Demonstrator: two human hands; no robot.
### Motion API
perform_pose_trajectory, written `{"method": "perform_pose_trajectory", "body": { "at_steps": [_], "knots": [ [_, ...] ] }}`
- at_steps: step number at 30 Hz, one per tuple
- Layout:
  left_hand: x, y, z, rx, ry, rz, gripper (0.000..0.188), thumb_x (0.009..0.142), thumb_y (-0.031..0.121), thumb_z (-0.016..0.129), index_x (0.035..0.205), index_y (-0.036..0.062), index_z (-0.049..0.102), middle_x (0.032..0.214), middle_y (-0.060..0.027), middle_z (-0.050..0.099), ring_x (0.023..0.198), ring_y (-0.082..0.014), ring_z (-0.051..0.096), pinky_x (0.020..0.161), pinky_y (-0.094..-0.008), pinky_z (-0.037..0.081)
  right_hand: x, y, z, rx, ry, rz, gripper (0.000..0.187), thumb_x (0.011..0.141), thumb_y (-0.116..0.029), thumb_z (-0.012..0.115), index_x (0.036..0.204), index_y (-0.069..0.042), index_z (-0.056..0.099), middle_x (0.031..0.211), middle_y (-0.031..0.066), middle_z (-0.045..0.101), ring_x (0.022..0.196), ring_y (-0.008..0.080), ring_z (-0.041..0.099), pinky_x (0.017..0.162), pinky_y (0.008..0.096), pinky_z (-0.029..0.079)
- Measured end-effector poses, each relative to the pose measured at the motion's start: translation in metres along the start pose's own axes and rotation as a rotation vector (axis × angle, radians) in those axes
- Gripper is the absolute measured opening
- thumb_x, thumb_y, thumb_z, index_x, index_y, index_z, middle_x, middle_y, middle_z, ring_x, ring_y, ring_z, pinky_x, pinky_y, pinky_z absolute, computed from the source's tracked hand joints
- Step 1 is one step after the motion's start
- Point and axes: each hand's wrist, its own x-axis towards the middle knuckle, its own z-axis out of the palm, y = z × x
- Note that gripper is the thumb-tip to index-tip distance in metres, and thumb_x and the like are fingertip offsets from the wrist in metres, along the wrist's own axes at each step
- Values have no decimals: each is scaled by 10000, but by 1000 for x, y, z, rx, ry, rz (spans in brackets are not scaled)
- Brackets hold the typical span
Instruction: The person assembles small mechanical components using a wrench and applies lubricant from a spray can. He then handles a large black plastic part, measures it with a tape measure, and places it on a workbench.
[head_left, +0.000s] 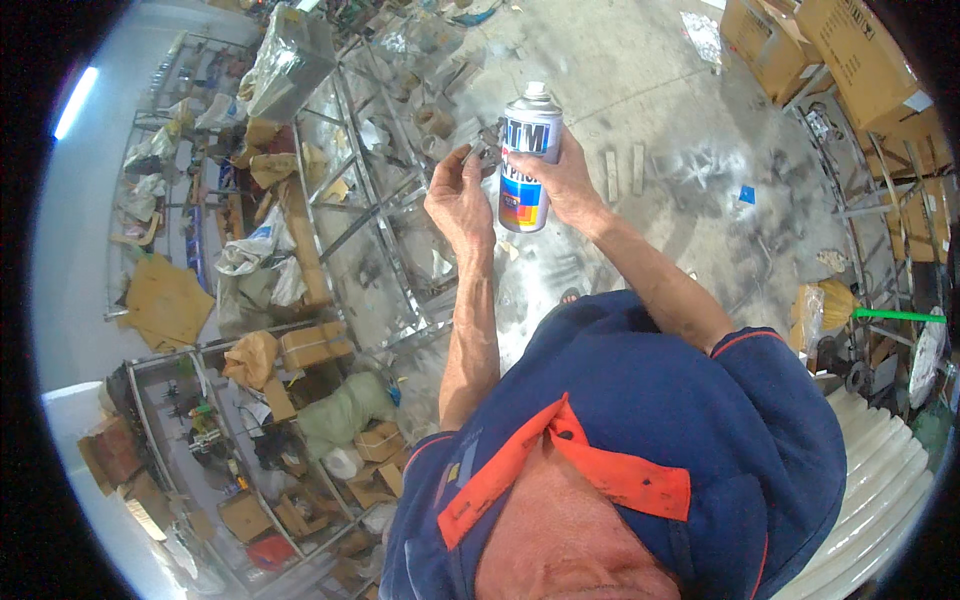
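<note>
Spray can [517, 180] with dark-lettered, multicoloured label [522, 196]

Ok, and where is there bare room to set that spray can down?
On the concrete floor: one patch between the spray can and the whitish sheet toward upper right, another between the right forearm and the blue scrap, marked with white. It is crowded left of the left hand: metal frames, then bags and brown boxes.
</note>
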Motion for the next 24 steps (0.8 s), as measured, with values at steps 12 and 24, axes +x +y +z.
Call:
{"method": "perform_pose_trajectory", "body": {
  "at_steps": [12, 24],
  "knots": [
    [-4, 12, 8, -216, -17, -29, 202, 954, 63, 710, 1111, -60, 676, 1015, -105, 718, 875, -154, 685, 790, -309, 607, 0, -15, -12, 22, 17, -39, 462, 829, -96, 809, 1212, -13, 565, 1063, 76, 693, 956, 152, 687, 851, 332, 577],
    [13, 28, 18, 66, -64, 4, 212, 875, 24, 757, 1067, -59, 726, 926, -109, 744, 799, -160, 702, 716, -288, 562, 4, -32, -28, -56, 33, -21, 477, 837, -153, 806, 1225, -3, 573, 1053, 78, 701, 940, 165, 685, 854, 331, 563]
  ]
}}
